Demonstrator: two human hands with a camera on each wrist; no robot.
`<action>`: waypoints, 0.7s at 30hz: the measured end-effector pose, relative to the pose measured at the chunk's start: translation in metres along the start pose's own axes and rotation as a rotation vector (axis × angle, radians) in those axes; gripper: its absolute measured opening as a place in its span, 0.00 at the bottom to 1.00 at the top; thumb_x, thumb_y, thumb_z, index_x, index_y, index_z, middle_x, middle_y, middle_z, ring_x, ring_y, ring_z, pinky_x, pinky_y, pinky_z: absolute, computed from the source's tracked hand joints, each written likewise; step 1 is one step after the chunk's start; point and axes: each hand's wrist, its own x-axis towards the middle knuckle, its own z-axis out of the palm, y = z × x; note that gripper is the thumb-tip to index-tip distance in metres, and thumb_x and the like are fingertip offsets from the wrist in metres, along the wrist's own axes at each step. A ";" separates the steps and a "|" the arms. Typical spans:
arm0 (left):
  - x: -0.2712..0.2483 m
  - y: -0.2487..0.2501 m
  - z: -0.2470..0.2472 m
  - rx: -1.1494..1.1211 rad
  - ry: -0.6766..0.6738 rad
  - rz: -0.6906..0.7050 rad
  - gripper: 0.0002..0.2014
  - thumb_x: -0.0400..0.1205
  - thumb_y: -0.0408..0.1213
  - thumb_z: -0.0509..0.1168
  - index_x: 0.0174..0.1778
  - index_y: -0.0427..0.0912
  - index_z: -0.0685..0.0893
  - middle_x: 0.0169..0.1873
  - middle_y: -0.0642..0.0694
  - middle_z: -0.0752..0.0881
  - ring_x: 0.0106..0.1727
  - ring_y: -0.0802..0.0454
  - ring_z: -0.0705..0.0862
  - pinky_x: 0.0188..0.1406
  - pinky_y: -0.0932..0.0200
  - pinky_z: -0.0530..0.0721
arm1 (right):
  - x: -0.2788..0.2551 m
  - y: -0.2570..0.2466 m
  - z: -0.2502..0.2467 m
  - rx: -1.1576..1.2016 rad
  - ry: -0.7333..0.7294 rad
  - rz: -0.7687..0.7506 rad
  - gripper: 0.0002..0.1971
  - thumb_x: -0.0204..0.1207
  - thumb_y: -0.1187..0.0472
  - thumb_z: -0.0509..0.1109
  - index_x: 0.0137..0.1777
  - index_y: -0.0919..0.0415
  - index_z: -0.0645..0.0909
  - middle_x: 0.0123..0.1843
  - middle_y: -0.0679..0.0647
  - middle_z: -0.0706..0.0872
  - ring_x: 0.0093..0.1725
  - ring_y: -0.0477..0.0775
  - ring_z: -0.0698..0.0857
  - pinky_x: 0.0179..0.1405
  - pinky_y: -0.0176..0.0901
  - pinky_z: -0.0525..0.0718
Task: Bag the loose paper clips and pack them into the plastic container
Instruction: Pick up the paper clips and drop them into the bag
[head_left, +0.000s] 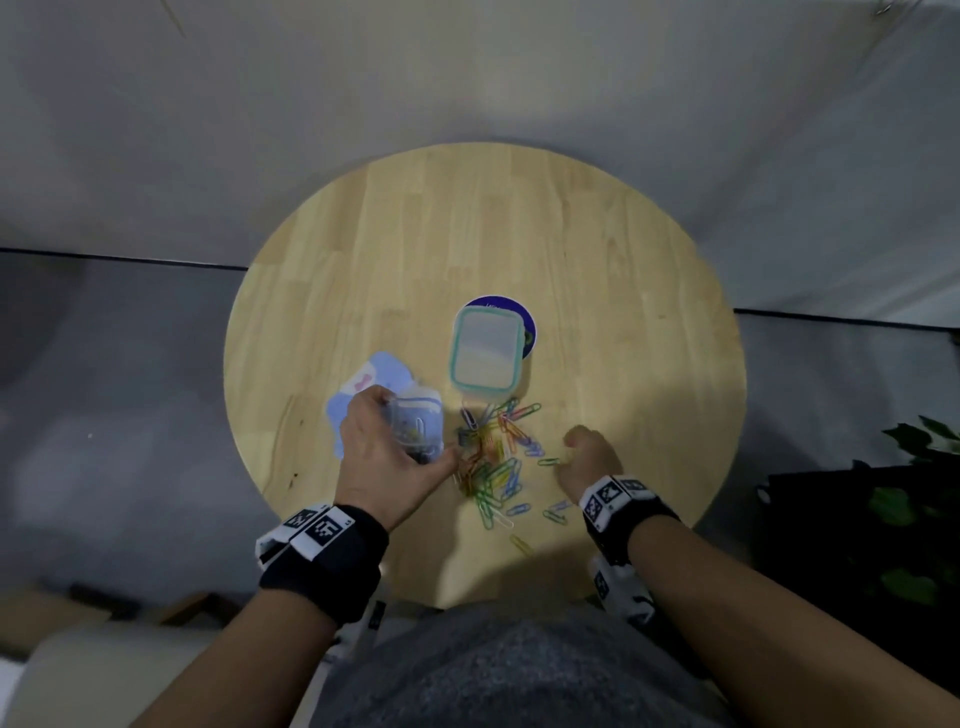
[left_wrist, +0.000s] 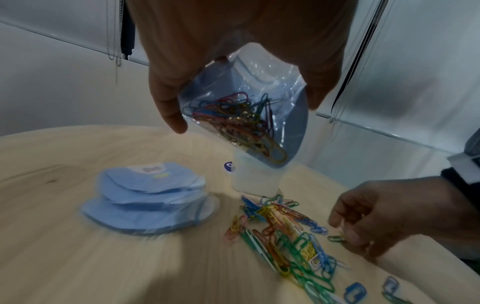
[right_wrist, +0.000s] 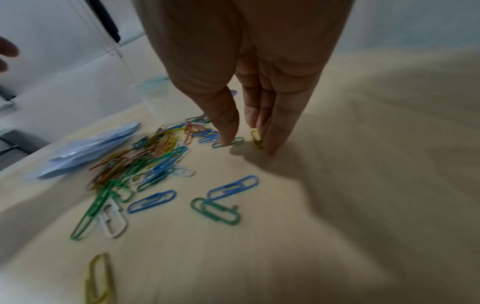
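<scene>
My left hand (head_left: 415, 434) holds a clear zip bag (left_wrist: 241, 123) up off the round wooden table (head_left: 597, 249), gripped between thumb and fingers; several coloured clips lie inside it. The loose paper clips (head_left: 493, 460) are spread between my hands, also in the left wrist view as a pile of clips (left_wrist: 283, 232). My right hand (right_wrist: 246, 144) points down at the table's right side, thumb tip on a green clip (right_wrist: 228, 143) and fingers against a yellow clip (right_wrist: 255, 138) standing on edge. The lidded plastic container (head_left: 485, 348) with a teal rim sits just beyond the clips.
A stack of blue bags (head_left: 363, 382) lies left of the container, partly behind my left hand. A dark round sticker (head_left: 525, 319) shows under the container's far edge. A dark plant (head_left: 919, 519) stands off the table at the right.
</scene>
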 end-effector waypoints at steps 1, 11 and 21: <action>-0.001 -0.001 0.000 0.012 0.007 0.001 0.44 0.60 0.56 0.79 0.63 0.35 0.66 0.57 0.39 0.72 0.59 0.41 0.73 0.55 0.57 0.70 | 0.000 -0.008 0.004 0.010 -0.002 -0.036 0.23 0.71 0.63 0.72 0.65 0.69 0.75 0.66 0.67 0.77 0.65 0.67 0.78 0.62 0.49 0.78; -0.007 0.001 0.004 0.015 -0.036 -0.014 0.46 0.57 0.66 0.67 0.62 0.33 0.68 0.54 0.38 0.74 0.56 0.40 0.75 0.53 0.56 0.72 | -0.009 -0.040 0.027 -0.359 -0.065 -0.328 0.22 0.68 0.60 0.75 0.60 0.62 0.73 0.61 0.60 0.77 0.62 0.64 0.78 0.60 0.54 0.80; -0.004 -0.002 0.016 -0.015 -0.072 0.010 0.41 0.56 0.61 0.69 0.59 0.42 0.66 0.52 0.48 0.68 0.54 0.47 0.71 0.51 0.56 0.71 | -0.008 -0.030 0.013 -0.407 -0.084 -0.321 0.09 0.74 0.67 0.64 0.49 0.63 0.83 0.48 0.63 0.88 0.50 0.66 0.86 0.48 0.48 0.83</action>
